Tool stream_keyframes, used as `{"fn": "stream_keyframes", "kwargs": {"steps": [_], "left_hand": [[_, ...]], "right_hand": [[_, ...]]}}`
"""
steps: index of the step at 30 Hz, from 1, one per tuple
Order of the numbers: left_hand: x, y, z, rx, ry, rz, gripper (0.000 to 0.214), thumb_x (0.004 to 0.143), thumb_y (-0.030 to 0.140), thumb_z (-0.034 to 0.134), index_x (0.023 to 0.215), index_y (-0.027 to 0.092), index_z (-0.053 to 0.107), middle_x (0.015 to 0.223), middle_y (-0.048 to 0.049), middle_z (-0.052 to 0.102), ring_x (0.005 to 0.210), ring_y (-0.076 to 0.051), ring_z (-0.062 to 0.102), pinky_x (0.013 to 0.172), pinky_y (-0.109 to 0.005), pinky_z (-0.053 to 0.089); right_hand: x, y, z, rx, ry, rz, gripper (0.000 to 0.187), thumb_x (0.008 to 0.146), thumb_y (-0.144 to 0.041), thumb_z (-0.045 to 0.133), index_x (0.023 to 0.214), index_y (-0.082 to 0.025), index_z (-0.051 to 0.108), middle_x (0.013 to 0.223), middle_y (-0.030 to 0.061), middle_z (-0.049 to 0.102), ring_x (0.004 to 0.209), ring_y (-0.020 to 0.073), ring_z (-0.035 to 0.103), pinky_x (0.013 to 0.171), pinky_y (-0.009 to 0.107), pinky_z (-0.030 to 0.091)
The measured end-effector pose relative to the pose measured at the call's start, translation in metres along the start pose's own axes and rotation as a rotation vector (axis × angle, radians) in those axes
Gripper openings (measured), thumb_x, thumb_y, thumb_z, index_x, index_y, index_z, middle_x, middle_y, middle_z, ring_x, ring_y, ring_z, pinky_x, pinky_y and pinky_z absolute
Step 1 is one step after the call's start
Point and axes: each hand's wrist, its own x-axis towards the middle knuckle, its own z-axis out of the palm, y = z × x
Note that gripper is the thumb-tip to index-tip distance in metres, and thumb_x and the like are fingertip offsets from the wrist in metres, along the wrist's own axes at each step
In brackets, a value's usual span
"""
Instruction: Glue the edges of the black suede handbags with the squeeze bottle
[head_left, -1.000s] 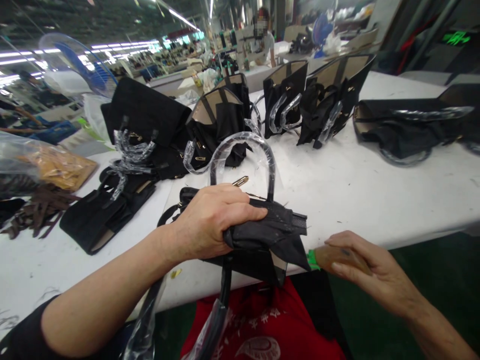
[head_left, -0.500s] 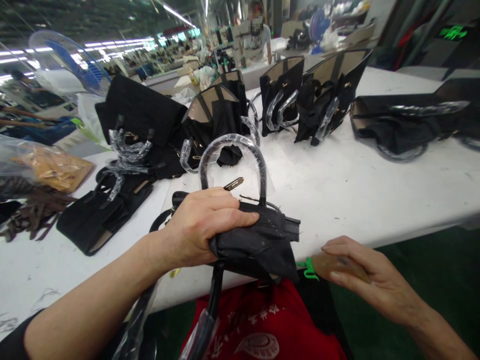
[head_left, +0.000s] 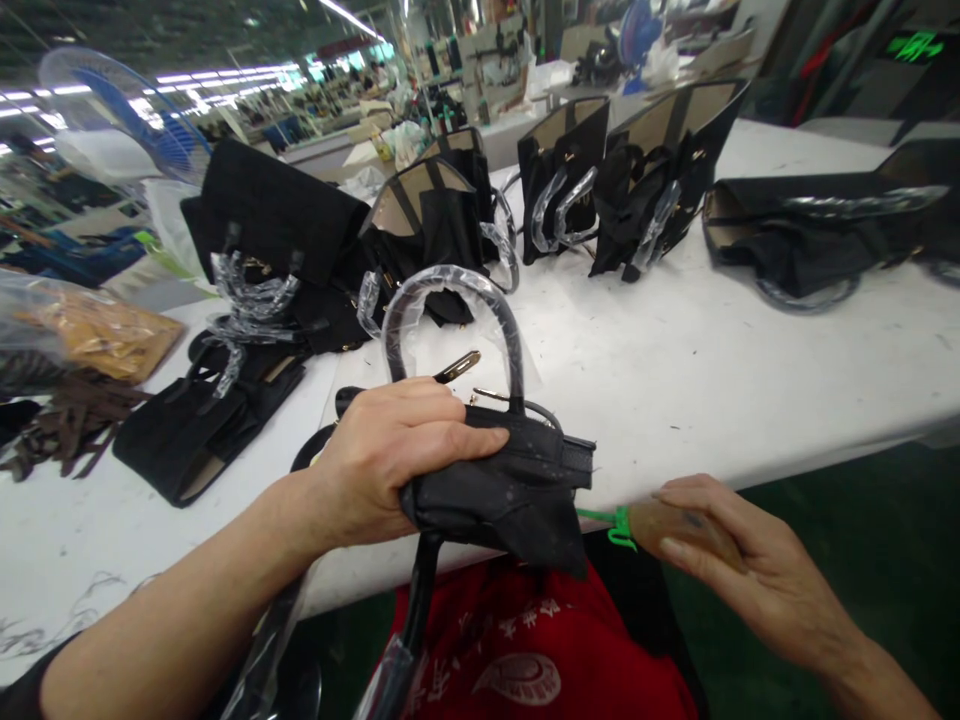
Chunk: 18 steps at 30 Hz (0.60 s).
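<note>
My left hand [head_left: 409, 455] is closed over a black handbag [head_left: 499, 500] at the table's front edge, its thumb lying along the bag's top. One wrapped handle [head_left: 450, 280] arches up behind the hand, and another hangs down in front. Brass-coloured metal fittings [head_left: 469, 362] show just beyond my fingers. To the right of the bag, my right hand [head_left: 739, 560] grips the rounded wooden handle [head_left: 679, 530] of a slim tool. A green strip is tied near its neck, and the thin green shaft points left towards the bag's side. The bag hides the tip.
Several black handbags stand or lie along the table [head_left: 750, 380], among them a flat one [head_left: 210, 430] at left. Brown straps [head_left: 71, 420] and a plastic bag of tan pieces [head_left: 112, 330] lie far left. A blue fan [head_left: 142, 120] stands behind.
The handbag and my left hand have shifted slightly left in view. More of the tool's green shaft now shows beside the bag. Both hands keep their grip.
</note>
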Motion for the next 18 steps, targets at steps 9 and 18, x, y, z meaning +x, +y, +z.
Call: {"fn": "stream_keyframes", "kwargs": {"steps": [9,18], "left_hand": [[-0.014,0.007,-0.001,-0.017,-0.029,-0.020,0.030,0.102,0.033,0.044,0.114,0.016,0.065,0.063,-0.0004,0.050,0.060,-0.015,0.048,0.061,-0.030,0.034],[-0.022,0.015,-0.002,-0.042,-0.042,-0.028,0.029,0.100,0.030,0.046,0.114,0.012,0.065,0.063,-0.0003,0.048,0.059,-0.015,0.047,0.060,-0.030,0.034]], "right_hand": [[-0.014,-0.001,0.007,-0.005,0.023,0.016,0.021,0.096,-0.033,0.061,0.117,-0.031,0.058,0.110,0.0002,0.068,0.097,0.0183,0.069,0.078,0.023,0.056],[-0.013,-0.015,0.007,-0.108,0.038,-0.087,0.023,0.096,-0.029,0.061,0.119,-0.027,0.058,0.112,0.0046,0.067,0.095,0.0185,0.069,0.078,0.025,0.057]]}}
